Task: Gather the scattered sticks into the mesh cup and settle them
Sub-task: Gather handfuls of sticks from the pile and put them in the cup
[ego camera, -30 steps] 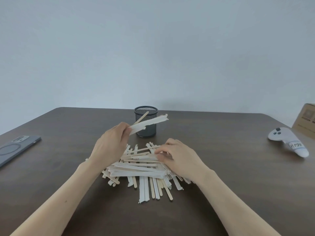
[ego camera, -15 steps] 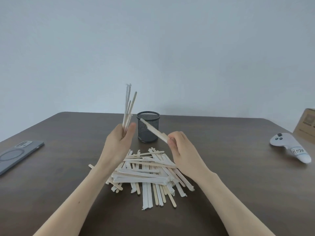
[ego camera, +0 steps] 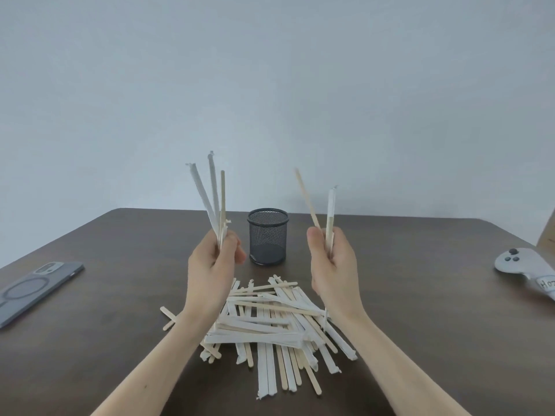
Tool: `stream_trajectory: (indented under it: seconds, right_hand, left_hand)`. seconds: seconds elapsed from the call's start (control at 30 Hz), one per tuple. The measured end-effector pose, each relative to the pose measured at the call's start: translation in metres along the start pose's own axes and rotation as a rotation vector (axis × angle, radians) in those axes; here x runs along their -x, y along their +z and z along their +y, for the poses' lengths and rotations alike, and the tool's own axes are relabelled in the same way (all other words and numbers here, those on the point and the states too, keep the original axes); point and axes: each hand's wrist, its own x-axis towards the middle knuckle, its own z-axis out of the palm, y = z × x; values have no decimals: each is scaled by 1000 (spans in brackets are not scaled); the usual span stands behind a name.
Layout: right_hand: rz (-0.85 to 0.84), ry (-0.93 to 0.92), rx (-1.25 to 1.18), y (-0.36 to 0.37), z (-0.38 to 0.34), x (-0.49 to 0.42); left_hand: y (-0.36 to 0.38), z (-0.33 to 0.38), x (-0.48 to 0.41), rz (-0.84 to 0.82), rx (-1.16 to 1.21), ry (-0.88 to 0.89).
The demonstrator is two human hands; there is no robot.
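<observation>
A black mesh cup point(ego camera: 267, 237) stands upright on the dark table, beyond a heap of wooden and paper-wrapped sticks point(ego camera: 271, 322). My left hand point(ego camera: 214, 259) is raised left of the cup and grips a small bundle of sticks point(ego camera: 213, 196) that points up. My right hand point(ego camera: 332, 262) is raised right of the cup and holds two sticks point(ego camera: 322, 211) upright, one bare, one half wrapped in paper. Both hands hover above the heap. I see no sticks inside the cup.
A grey phone point(ego camera: 36, 288) lies at the table's left edge. A white controller point(ego camera: 522, 265) lies at the right edge, with a cardboard box point(ego camera: 548, 232) behind it. The brown table point(ego camera: 105, 340) ends just past the cup, before a plain wall.
My right hand has lifted from the heap with two sticks and turned them upright. My left hand raised its bundle from level to vertical and moved a little left.
</observation>
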Motion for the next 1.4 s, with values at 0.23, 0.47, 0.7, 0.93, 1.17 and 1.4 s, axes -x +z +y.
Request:
stream_trajectory:
  seconds: [0.23, 0.47, 0.7, 0.93, 1.17, 1.4]
  right_hand:
    - [-4, 2, -54, 1, -2, 5]
    - [22, 62, -4, 1, -3, 11]
    - [30, 77, -51, -1, -7, 14]
    - [-2, 109, -90, 6, -8, 7]
    - [-62, 107, -13, 18, -6, 2]
    - [-86, 89, 79, 9, -25, -5]
  left_hand:
    - [4, 5, 11, 37, -116, 73]
    - [1, 2, 15, 120, -123, 89]
    - [-3, -1, 15, 75, -104, 69]
    - [-2, 0, 14, -3, 8, -7]
    - [-2, -5, 14, -50, 55, -79]
    - [-5, -4, 7, -9, -90, -76]
